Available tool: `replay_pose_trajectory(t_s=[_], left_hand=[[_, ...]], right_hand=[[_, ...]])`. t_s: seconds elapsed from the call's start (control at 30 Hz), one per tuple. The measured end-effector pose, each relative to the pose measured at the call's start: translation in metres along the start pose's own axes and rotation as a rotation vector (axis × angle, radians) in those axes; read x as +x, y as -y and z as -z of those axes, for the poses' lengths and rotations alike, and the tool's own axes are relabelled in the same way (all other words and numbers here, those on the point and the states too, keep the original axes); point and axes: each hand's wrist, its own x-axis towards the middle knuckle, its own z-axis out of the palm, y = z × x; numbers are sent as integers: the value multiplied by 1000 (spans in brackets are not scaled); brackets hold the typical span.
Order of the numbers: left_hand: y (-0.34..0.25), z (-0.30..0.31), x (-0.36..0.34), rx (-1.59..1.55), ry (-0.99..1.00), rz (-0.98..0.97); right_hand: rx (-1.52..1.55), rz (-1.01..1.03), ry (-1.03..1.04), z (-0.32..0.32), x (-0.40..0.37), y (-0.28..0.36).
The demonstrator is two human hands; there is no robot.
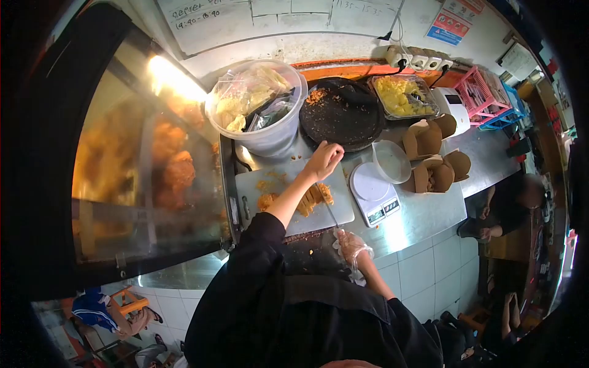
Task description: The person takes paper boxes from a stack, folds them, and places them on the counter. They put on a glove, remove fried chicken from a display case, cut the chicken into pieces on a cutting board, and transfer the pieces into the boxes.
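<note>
My left hand (324, 161), bare, is closed at the near edge of the round black tray (346, 116); whatever its curled fingers hold, if anything, is hidden. In a clear plastic glove, my right hand (353, 246) grips a knife (331, 212) near the counter's front edge. The blade reaches over the white cutting board (338, 218) to sliced golden fried food (310, 202). Another fried piece (267, 201) lies left on the board, partly behind my left forearm. Crumbs are scattered on board and tray.
Right of the board are a digital scale (375, 199), a clear round container (391, 162) and open brown boxes (423, 140). A bucket of bags (257, 138) and a yellow-filled tub (402, 97) stand behind. A lit display case (165, 159) is left. Other people are beyond the counter.
</note>
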Motion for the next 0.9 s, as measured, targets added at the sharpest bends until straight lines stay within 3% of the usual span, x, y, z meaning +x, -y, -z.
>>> replay_pose_trajectory(t_s=[0.13, 0.23, 0.33, 0.43, 0.53, 0.63, 0.8, 0.9], left_hand=[[19, -9, -7, 69, 118, 50], [23, -12, -5, 56, 18, 2], [16, -4, -5, 34, -33, -36], [-11, 6, 7, 0, -86, -81], [-30, 7, 17, 11, -55, -98], [-3, -14, 4, 20, 17, -123], [8, -19, -2, 53, 9, -128], [16, -18, -10, 41, 73, -91]], right_hand=[[-42, 10, -49, -29, 21, -21], [154, -206, 82, -14, 22, -1], [68, -99, 70, -23, 32, -32], [134, -102, 78, 18, -7, 17], [105, -69, 23, 24, -13, 13], [23, -103, 61, 23, 0, -2], [98, -208, 102, 28, -7, 31], [-62, -152, 81, 6, 16, -3]])
